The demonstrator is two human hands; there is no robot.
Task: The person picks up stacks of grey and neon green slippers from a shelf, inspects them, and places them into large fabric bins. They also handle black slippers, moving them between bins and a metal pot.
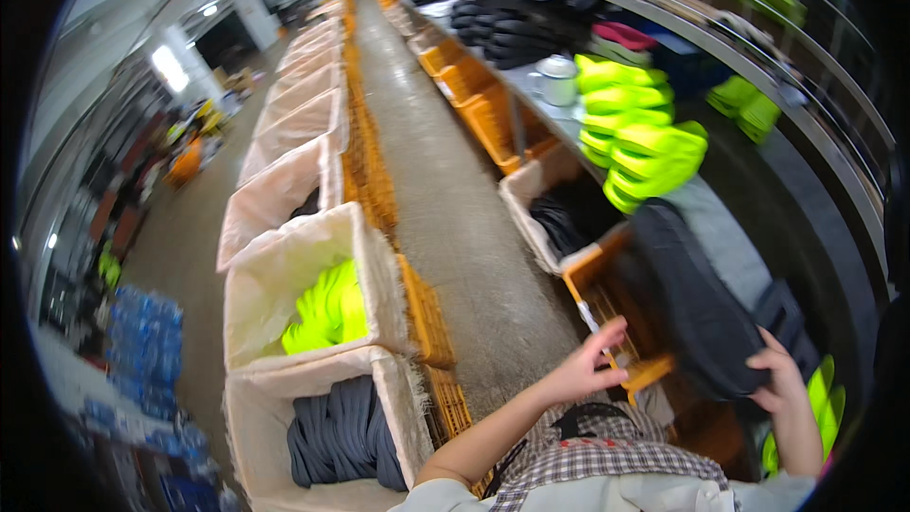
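My right hand (pixel 783 381) grips the near end of a long black shoe sole (pixel 690 299), thumb on top. The sole is tilted and slightly blurred, and its far end reaches past an orange crate (pixel 650 374). By the crate's left rim my left hand (pixel 592 366) hangs open with fingers apart, holding nothing. Neon-yellow soles (pixel 637 133) are stacked on the bench (pixel 725 228) beyond the black one. More dark pieces (pixel 791 327) lie to the right of my right hand, partly covered, with neon-yellow ones (pixel 827 408) nearer to me.
A cloth-lined crate (pixel 531 261) holding dark pieces stands beyond the orange one. Across the aisle (pixel 431 180), a row of lined crates holds dark grey pieces (pixel 346 436) and neon-yellow pieces (pixel 330 311). A white lidded mug (pixel 555 82) sits on the bench. Bottled water packs (pixel 144 346) stand far left.
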